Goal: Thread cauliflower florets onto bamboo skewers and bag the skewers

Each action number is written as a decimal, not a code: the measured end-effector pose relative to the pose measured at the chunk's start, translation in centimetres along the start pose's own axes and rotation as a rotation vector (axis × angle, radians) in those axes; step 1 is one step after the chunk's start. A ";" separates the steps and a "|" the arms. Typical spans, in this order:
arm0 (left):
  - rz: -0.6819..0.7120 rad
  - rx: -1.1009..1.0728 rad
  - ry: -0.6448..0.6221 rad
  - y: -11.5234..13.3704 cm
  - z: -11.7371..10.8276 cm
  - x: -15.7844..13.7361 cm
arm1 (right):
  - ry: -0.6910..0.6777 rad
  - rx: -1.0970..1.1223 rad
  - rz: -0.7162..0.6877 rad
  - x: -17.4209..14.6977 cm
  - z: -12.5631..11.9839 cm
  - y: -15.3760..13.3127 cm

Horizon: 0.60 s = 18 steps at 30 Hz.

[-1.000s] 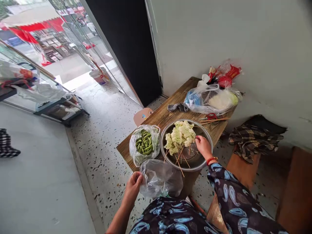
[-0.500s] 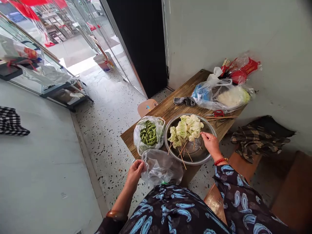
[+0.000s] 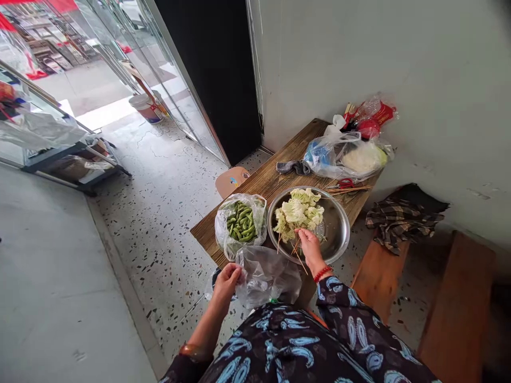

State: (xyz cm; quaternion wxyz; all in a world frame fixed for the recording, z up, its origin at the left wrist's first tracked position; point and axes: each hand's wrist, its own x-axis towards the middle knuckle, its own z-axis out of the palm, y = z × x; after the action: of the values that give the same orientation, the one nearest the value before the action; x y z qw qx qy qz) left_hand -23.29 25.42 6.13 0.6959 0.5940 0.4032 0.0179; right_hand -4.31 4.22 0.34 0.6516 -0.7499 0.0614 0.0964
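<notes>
Pale cauliflower pieces (image 3: pixel 297 210) on thin wooden skewers lie in a wide metal bowl (image 3: pixel 342 236), the sticks pointing toward me over the near rim. My right hand (image 3: pixel 311 249) is over the bowl, thumb and fingers pinched on a cauliflower skewer just below the florets; how many sticks it grips is partly hidden. My left hand (image 3: pixel 225 282) is closed on the left edge of a clear plastic bag (image 3: pixel 269 274), which hangs at the table's near edge in front of my body. Beside the bowl stands a bag of green pods (image 3: pixel 241 221).
On the wooden table (image 3: pixel 263 186) are a grey cloth (image 3: pixel 293 167), red-handled scissors (image 3: pixel 345 183), loose skewers and a plastic bag holding a cauliflower (image 3: pixel 361 159). Wooden benches (image 3: pixel 379 271) stand to the right, one with a plaid garment (image 3: pixel 403 215). A wall runs along the left.
My right hand has moved left from the bowl's right side to the skewer sticks and pinched there. My left hand still holds the plastic bag. The view has shifted slightly.
</notes>
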 end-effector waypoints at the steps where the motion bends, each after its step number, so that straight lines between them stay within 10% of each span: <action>1: -0.005 -0.003 -0.006 -0.2 -0.2 0.1 | 0.012 -0.024 -0.002 0.0 0.3 0.3; 18: 0.038 0.069 -0.050 0.6 -1.7 -1.2 | -0.077 -0.398 0.034 1.6 1.6 0.7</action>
State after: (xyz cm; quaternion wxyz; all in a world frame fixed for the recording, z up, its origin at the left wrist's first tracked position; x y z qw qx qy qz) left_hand -24.76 26.36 7.31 0.6845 0.6254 0.3747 0.0021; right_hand -3.01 5.74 -0.89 0.4907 -0.8584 0.0288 0.1464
